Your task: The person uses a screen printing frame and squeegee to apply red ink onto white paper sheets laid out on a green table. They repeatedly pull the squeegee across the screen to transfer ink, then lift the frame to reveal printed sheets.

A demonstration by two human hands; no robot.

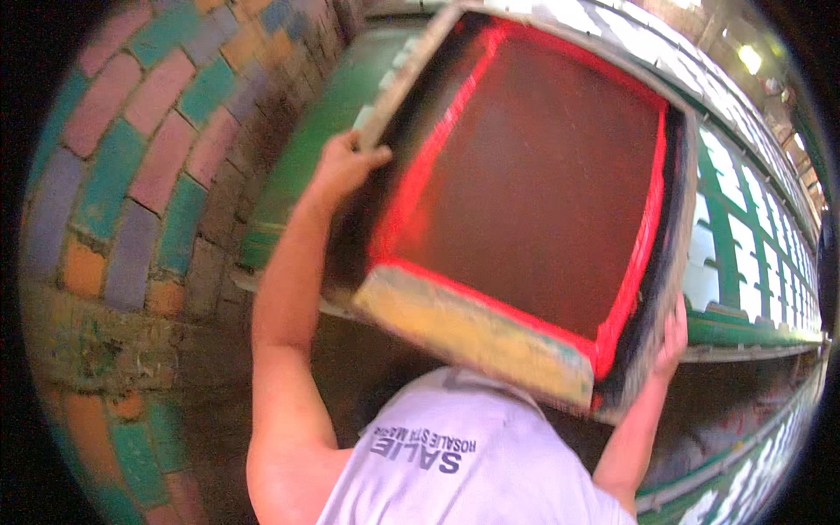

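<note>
- The left hand [348, 166] is closed around the left side of a wooden frame [534, 201], over the green table [302, 171]; its thumb bends across the rim, and the other fingers are mostly hidden behind the wood.
- The right hand [670, 346] holds the opposite side lower down, close to the near corner and about level with the table's near edge; its fingers lie fairly straight against the outside of the wood, and its thumb is out of sight.
- The frame spans the near edge of the table, covering much of the green top; whether any part touches the table cannot be told.
- Its long axis runs away from the person across the table, the far end slanting to the right.
- The near end, toward the white shirt [455, 446], carries a yellowish strip [477, 337]; bright red bands border a dark panel inside.
- White pieces [746, 289] lie in rows on the table, right of the frame.
- A wall of painted bricks [162, 162] stands left of the table.
- A bright light [750, 59] shows beyond the table, at the upper right.
</note>
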